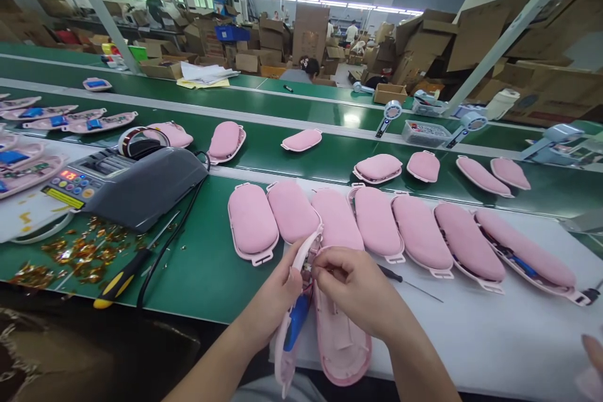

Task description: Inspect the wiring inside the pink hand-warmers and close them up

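My left hand [279, 292] grips a pink plastic shell half [284, 361], tilted on edge with its inner side facing right. A blue battery pack [298, 320] and some thin wires show inside it. Thumb and fingers of my right hand [353, 286] are pinched together at the shell's inner upper part; what they hold is too small and hidden to name. Below that hand lies an open pink padded cover [346, 352], hollow side up. A thin screwdriver [414, 286] rests just right of my right wrist.
Several closed pink padded cases [252, 220] stand in a row ahead, with more on the green bench [264, 160] beyond. At left are a grey tape dispenser [151, 182], amber tape scraps [85, 248] and a yellow-black screwdriver [122, 276]. Another person's fingers [592, 352] show at far right.
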Demonstrator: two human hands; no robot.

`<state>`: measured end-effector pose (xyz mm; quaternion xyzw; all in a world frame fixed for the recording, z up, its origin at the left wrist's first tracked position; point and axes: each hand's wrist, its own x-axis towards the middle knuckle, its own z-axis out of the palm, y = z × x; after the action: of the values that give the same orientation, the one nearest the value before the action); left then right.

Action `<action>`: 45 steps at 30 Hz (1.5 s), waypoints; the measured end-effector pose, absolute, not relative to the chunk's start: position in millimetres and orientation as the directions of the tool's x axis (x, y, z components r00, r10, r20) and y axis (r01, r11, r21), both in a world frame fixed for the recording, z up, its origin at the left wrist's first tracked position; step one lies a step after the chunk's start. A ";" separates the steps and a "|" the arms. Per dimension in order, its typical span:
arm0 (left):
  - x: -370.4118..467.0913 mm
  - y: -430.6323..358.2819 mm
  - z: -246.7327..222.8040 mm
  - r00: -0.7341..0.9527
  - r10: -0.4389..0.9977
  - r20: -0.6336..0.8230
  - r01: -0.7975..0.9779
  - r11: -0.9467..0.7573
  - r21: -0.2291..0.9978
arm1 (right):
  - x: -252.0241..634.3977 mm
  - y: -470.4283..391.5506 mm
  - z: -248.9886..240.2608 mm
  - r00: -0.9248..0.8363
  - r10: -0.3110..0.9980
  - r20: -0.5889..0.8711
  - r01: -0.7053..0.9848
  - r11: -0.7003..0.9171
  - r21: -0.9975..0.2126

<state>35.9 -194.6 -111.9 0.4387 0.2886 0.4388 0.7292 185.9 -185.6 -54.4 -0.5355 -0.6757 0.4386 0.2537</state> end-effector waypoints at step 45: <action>3.1 -199.0 -86.7 0.032 0.986 0.163 0.696 -0.139 0.704 | 132.1 -258.2 -108.1 0.069 0.998 0.004 0.015 0.003 -1.000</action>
<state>3.1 -199.0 -86.7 0.6822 0.6165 0.3224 0.2249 132.1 -258.2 -108.1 -0.5199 -0.4869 0.4777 0.5142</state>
